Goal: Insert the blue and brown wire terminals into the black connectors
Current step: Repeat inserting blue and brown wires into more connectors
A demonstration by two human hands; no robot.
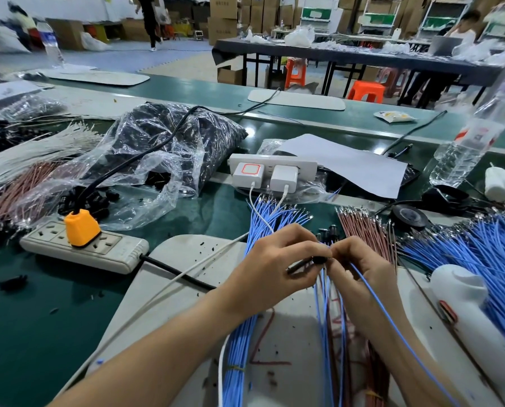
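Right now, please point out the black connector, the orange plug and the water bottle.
black connector (319, 259): head view, round body.
orange plug (81, 228): head view, front face.
water bottle (457, 158): head view, lower body.

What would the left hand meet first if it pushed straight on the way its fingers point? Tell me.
The right hand: the left hand, gripping a black connector, points straight at its fingertips, seemingly almost touching.

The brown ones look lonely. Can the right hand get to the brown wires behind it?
Probably yes: the brown wires lie just past the right hand, nothing between, though it's pinching a blue wire now.
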